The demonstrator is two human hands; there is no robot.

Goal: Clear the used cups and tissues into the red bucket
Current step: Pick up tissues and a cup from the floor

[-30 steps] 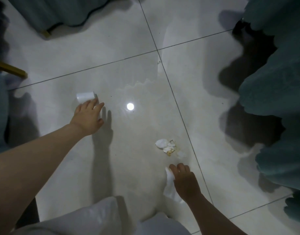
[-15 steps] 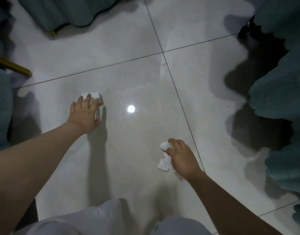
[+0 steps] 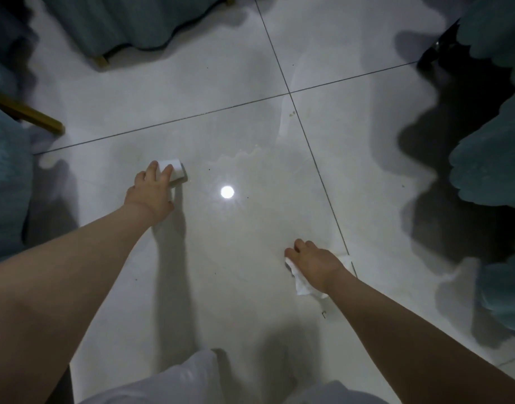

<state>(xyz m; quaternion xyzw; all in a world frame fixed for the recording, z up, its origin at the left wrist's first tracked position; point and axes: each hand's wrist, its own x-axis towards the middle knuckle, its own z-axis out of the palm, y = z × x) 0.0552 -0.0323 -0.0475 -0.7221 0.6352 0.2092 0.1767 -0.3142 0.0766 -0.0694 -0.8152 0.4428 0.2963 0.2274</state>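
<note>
A white paper cup (image 3: 176, 170) lies on its side on the glossy tiled floor (image 3: 235, 258), left of centre. My left hand (image 3: 151, 193) reaches over it, fingers curled onto the cup's near side. White crumpled tissues (image 3: 304, 282) lie on the floor at the lower right, and my right hand (image 3: 314, 262) is closed down on them, hiding most of them. No red bucket is in view.
Teal chair covers hang at the top left (image 3: 128, 21), left edge (image 3: 5, 182) and right side (image 3: 489, 158). Gold chair legs (image 3: 29, 116) stick out at the left. A ceiling light reflects on the floor (image 3: 227, 192). My white-clad knees (image 3: 174, 383) are at the bottom.
My left hand slid forward onto the cup and curled its fingers over it. My right hand, carrying a tissue, moved to the second tissue wad and closed over it.
</note>
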